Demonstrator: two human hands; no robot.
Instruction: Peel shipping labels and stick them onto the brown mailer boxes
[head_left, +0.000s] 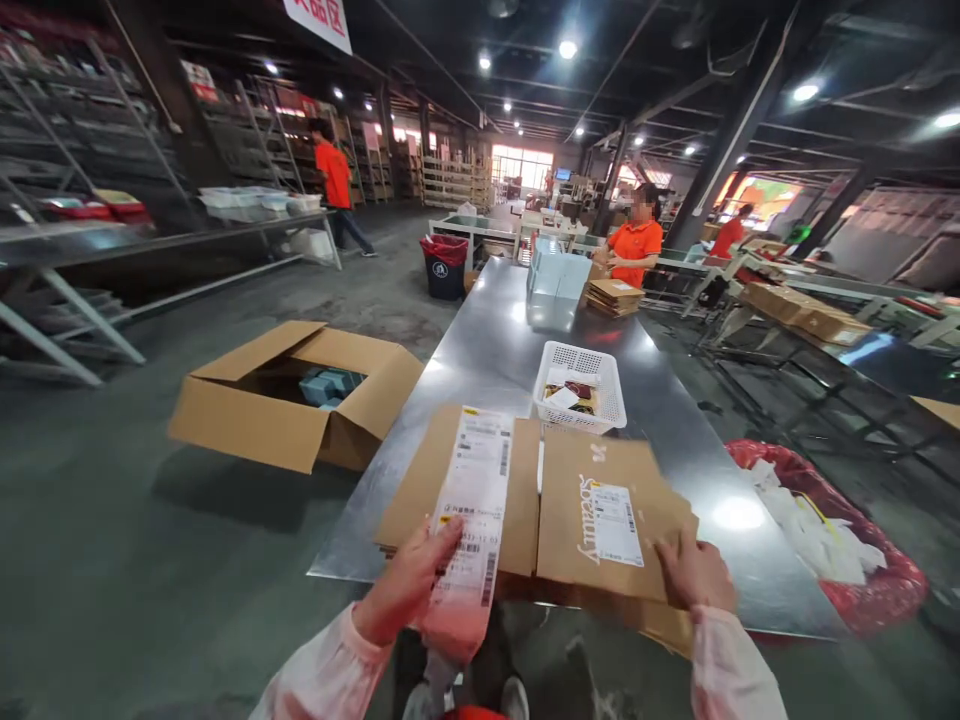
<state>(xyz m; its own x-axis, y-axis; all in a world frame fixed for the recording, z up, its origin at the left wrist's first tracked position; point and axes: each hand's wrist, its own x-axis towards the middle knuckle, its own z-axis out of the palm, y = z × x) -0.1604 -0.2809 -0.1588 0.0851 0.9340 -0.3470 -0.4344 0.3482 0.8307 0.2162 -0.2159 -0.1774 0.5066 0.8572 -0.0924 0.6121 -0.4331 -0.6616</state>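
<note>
My left hand (409,590) grips a long white shipping label strip (474,500) with barcodes, held upright over a flat brown cardboard sheet (420,480) at the near end of a long metal table (487,350). My right hand (694,572) rests on the near right corner of a flat brown carton (577,540) that bears a white address label (615,522) and pale lettering. More flat cardboard lies stacked beneath it. Just beyond stands a white perforated basket (581,385) with small items inside.
An open cardboard box (292,400) with bluish packs sits on the floor at left. A red-bagged bin (840,540) of waste stands at right. A person in orange (634,250) works at the table's far end; another walks by shelving (334,180). Translucent boxes (555,285) stand mid-table.
</note>
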